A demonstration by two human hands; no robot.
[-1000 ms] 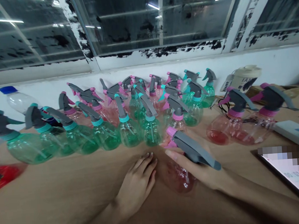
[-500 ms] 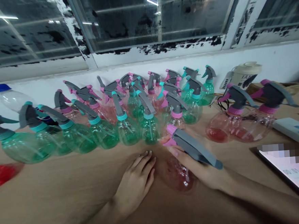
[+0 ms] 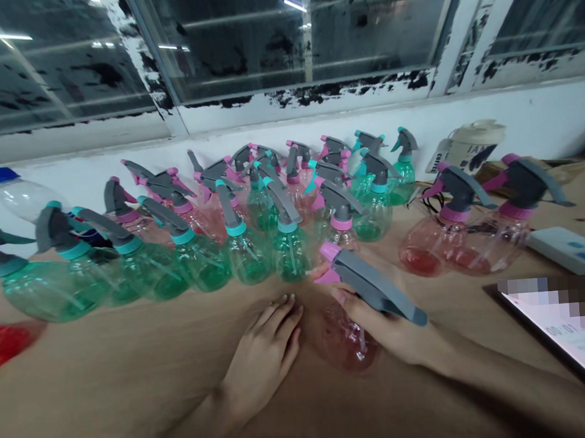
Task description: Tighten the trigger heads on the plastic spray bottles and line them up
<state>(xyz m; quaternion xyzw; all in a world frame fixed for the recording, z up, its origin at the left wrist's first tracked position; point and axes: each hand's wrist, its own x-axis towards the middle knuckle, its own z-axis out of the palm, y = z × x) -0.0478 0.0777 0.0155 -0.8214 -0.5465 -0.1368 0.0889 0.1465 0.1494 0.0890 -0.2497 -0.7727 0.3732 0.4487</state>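
My right hand [image 3: 380,319] is wrapped round the neck of a pink spray bottle [image 3: 349,348] with a grey and pink trigger head. Its clear pink body stands low over the table, and the hand hides the collar. My left hand [image 3: 269,351] lies flat on the tabletop to the left of this bottle, holding nothing, fingers stretched out. Just beyond the hands runs a row of green spray bottles [image 3: 291,259] with teal collars. A spray bottle with a pink collar [image 3: 341,223] stands right behind the held one.
Two pink spray bottles [image 3: 427,249] stand at the right, near a white box [image 3: 570,247] and a phone [image 3: 572,346] with a lit screen. A paper cup [image 3: 472,146] is by the wall. At left are a blue-capped bottle [image 3: 25,194] and a red packet [image 3: 5,346].
The view has shifted very slightly. Both hands keep their places, the right one still round the pink spray bottle.
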